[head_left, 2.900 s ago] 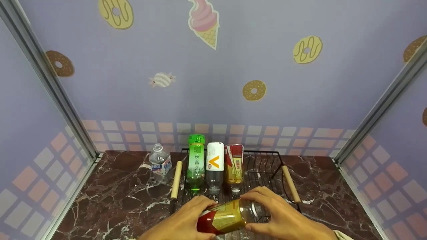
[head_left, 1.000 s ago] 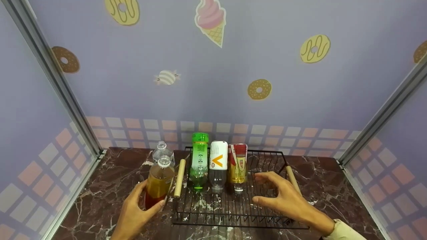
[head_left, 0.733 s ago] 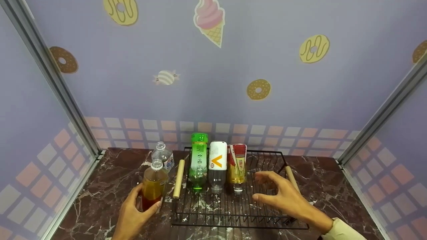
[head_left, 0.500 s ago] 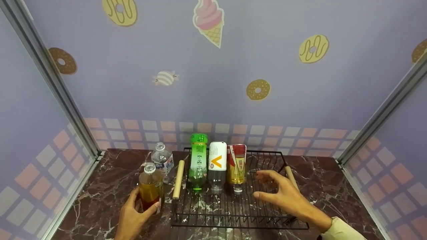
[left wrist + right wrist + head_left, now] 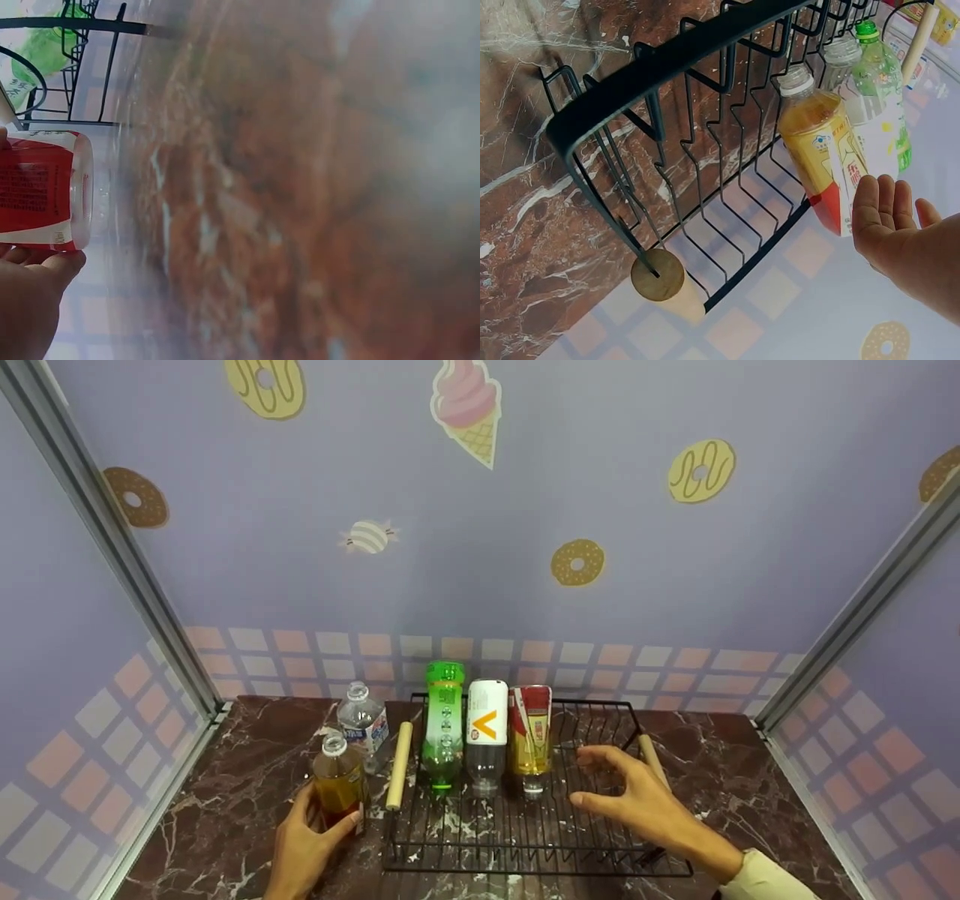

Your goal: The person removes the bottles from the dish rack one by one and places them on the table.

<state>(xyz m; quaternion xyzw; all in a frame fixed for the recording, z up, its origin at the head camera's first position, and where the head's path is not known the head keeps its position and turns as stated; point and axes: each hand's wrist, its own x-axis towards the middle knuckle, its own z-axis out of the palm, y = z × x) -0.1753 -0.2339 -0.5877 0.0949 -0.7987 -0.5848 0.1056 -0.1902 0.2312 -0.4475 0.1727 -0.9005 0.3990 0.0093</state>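
Bottle [image 5: 339, 784], earlier sideways, now upright beside rack [image 5: 525, 874] (amber, red-bottomed); left hand [image 5: 301, 840] fingers clamped round it, right hand [image 5: 641, 801] fingers apart.

Yellow-and-red bottle [image 5: 338, 784], clear-necked, uncapped, nearly upright; left of the wire rack [image 5: 537, 874]

And there it is, a bold orange V on the white-labelled bottle [image 5: 486, 727]! Just left of that, the green bottle [image 5: 444, 727] runs a column of characters, too small to read. Just right, the red-and-yellow bottle [image 5: 531, 731] flashes red characters, unclear. Farther left, the clear bottle [image 5: 363, 731] has blurred lettering; left and nearer, the red-labelled bottle [image 5: 34, 191] shows small dark print, unreadable.
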